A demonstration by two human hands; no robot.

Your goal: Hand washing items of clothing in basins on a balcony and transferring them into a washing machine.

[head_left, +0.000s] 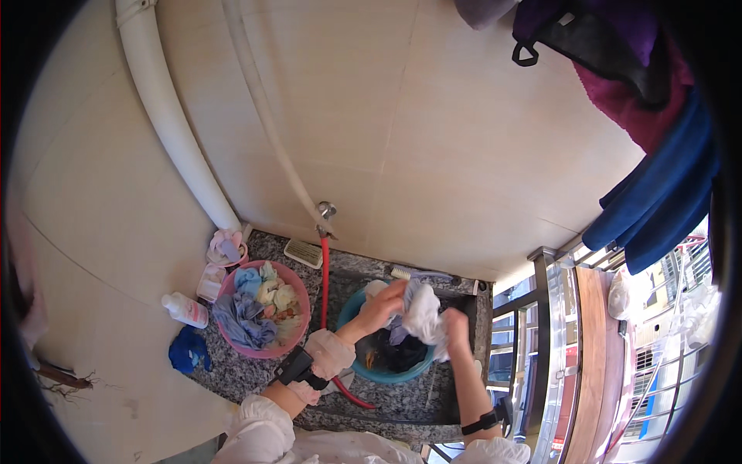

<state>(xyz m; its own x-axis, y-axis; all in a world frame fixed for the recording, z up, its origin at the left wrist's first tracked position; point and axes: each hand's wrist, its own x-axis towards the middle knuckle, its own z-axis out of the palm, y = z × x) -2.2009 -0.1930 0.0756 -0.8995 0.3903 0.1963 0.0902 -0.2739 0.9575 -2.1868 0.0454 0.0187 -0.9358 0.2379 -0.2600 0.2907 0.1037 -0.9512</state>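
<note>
Cloth of crumpled white fabric (423, 313), bunched in soft, uneven folds, hangs between the bare left hand (381, 308) and the blurred bare right hand (456, 331), each gripping one side. Beneath is a round teal basin (402, 377) holding dark fabric (406, 353); beyond lies a white-bristled brush (427, 274).

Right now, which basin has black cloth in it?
The teal basin, right of the red hose; black cloth lies inside. The pink basin, left of the hose, shows only grey-blue and paler clothes.
</note>
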